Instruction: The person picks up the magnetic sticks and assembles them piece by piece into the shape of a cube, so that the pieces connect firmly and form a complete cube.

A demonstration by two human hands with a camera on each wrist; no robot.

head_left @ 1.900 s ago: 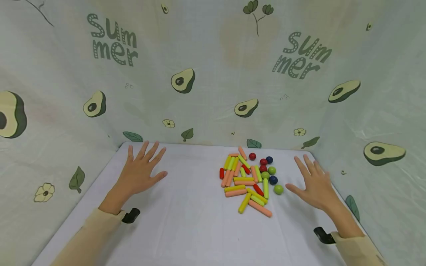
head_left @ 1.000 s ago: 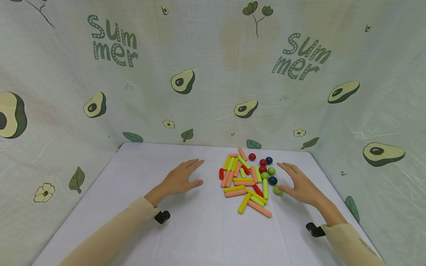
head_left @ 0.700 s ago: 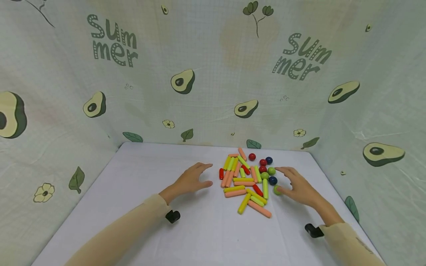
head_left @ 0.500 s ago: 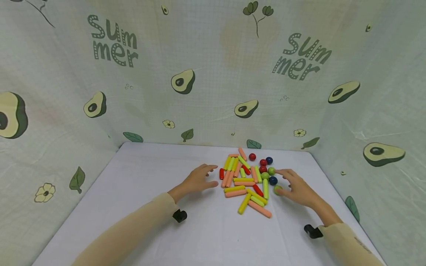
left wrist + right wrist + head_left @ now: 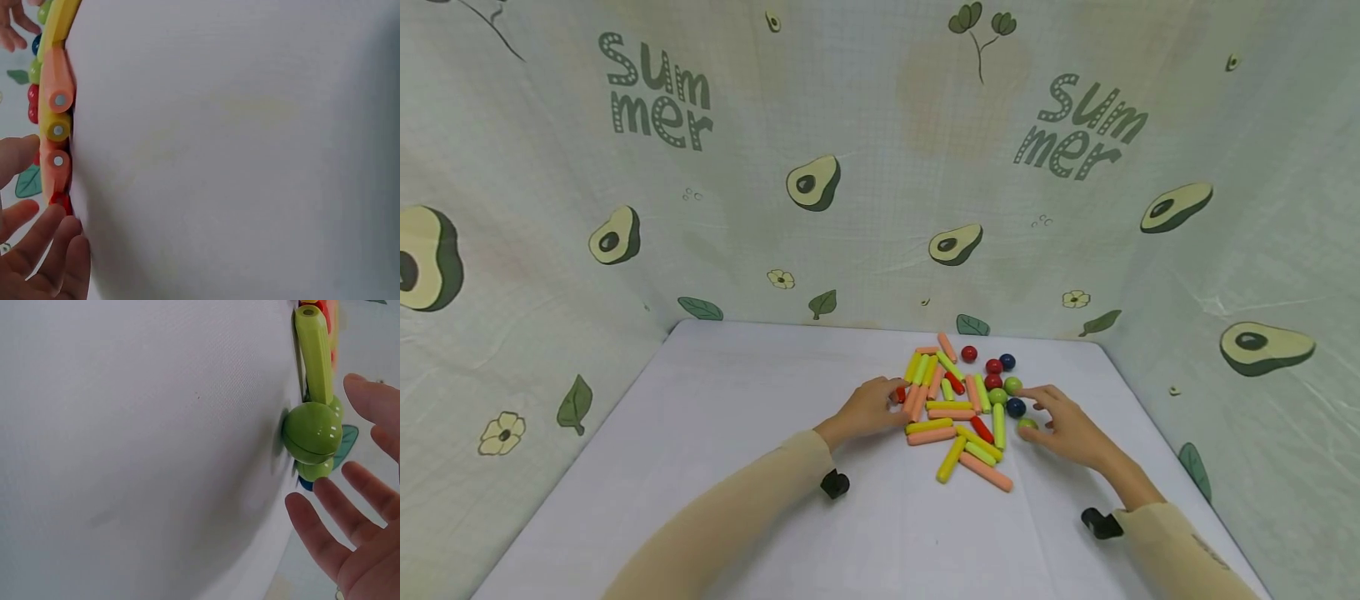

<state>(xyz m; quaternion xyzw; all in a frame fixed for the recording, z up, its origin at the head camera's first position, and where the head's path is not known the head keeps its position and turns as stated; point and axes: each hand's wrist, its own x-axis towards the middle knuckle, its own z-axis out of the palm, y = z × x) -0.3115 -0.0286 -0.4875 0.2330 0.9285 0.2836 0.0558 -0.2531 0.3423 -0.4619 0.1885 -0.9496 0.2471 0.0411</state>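
My left hand reaches over the left side of a cluster of coloured sticks, fingers bent and thumb apart. Its fingertips are right at a short red stick, partly hidden behind them; in the left wrist view the red stick shows beside the fingers. The thumb is near the ends of orange sticks. On the cluster's right, my right hand hovers with spread, slightly bent fingers around a green ball. In the right wrist view that green ball sits between thumb and fingers, with space showing around it.
Several yellow sticks, orange sticks and light green sticks lie across the white table. Red balls, blue balls and more green balls sit at the cluster's right. A printed cloth hangs behind and on both sides.
My left hand has moved right from the table's left side to the sticks, its fingers bending. My right hand has shifted left to the green ball. The sticks and balls look unmoved.
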